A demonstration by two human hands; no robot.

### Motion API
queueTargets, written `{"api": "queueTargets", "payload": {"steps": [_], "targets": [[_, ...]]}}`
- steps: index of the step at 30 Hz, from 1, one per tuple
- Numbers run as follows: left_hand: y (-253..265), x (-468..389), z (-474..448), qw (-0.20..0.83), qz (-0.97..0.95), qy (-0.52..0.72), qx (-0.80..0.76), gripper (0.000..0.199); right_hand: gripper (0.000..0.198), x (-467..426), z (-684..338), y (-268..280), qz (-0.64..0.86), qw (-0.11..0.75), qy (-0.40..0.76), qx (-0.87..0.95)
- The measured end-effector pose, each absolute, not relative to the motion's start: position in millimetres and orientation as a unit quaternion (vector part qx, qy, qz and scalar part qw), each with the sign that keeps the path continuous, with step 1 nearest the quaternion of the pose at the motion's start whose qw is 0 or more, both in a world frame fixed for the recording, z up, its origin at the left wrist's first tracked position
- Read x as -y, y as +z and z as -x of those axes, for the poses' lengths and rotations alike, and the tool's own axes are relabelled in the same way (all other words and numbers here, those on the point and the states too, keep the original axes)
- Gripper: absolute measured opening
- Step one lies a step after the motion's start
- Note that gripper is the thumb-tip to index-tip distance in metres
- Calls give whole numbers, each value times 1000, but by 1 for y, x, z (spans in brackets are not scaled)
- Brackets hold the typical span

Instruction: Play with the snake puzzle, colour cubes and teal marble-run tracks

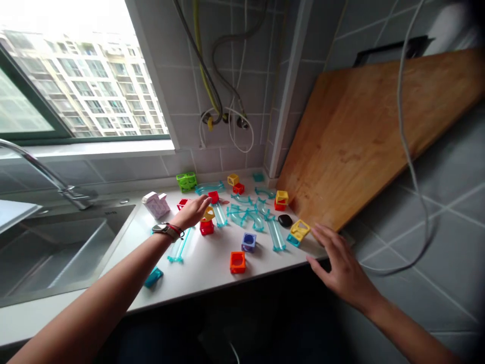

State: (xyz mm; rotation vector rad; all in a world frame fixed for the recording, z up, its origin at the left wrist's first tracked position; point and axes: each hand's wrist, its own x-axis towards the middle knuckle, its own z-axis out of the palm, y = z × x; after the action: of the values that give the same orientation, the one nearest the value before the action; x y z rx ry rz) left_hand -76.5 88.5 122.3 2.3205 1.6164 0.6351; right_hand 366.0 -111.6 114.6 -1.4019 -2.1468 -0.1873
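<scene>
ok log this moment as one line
left hand: at red block, grip unclear | right hand: open, empty, beside yellow block | surface: white counter

Cubes (237, 263) and track pieces (276, 235) on counter (204, 270); sink (49, 268) at left, window (83, 76) behind sink; board (359, 131) at right.

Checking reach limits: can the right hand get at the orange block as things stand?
Likely yes: the right hand looks empty, and nothing visible bars its way along the front of the counter to the orange block.
</scene>
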Motion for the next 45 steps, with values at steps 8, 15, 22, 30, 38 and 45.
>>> {"api": "queueTargets", "payload": {"steps": [8,15,22,30,38,45], "targets": [[126,-83,80,134,-792,185,-566,57,45,132,-325,62,490,347,45,798],[102,-69,87,88,-769,215,-595,60,43,92,-250,40,399,409,106,814],[142,-105,108,43,-766,147,-625,54,23,49,-240,20,430,512,124,733],[155,-196,129,-46,-737,22,-674,47,16,51,-238,11,440,505,156,726],[137,-291,157,-72,-706,-43,-703,42,18,55,-236,1,422,492,86,757],[122,-318,173,-49,-699,-80,-709,38,25,52,-234,0,411,486,33,771]]}}
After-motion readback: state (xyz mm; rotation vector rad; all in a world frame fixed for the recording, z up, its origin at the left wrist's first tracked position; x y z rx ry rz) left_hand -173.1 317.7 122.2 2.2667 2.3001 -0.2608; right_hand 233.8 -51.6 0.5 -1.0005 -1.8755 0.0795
